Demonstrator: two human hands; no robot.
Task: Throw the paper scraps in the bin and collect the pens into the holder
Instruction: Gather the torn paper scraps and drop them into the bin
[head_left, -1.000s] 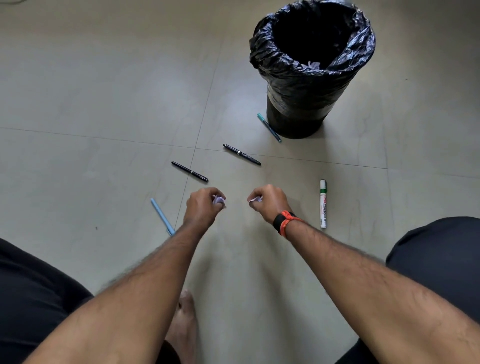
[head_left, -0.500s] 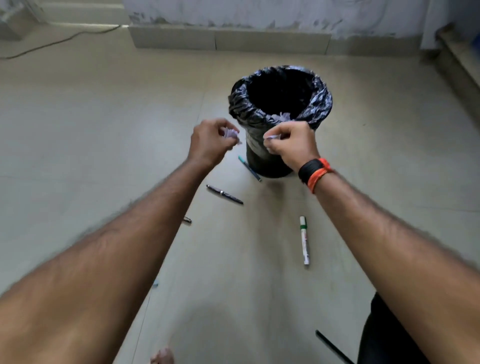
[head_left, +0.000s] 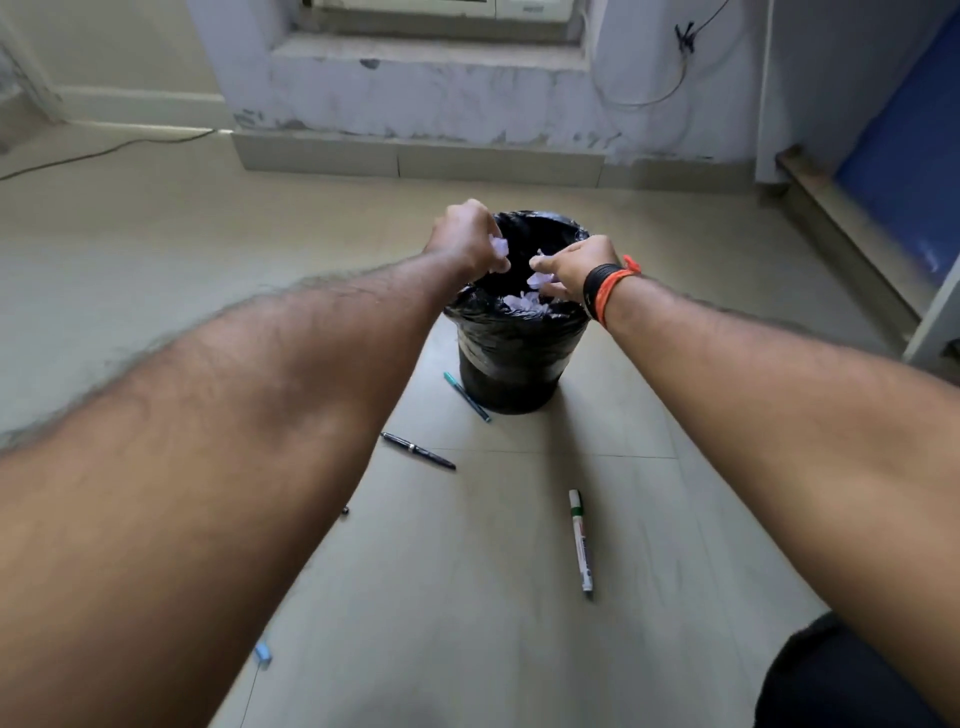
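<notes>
Above the bin (head_left: 514, 358), fingers (head_left: 492, 258) pinch crumpled whitish paper scraps (head_left: 500, 248).

Beige tiled floor (head_left: 130, 270) meeting a scuffed pale wall (head_left: 415, 98) with a low plinth (head_left: 322, 156) at its foot; thin cable (head_left: 104, 150) on the floor at left, looped wire (head_left: 670, 91) and blue panel (head_left: 904, 145) at right.
</notes>
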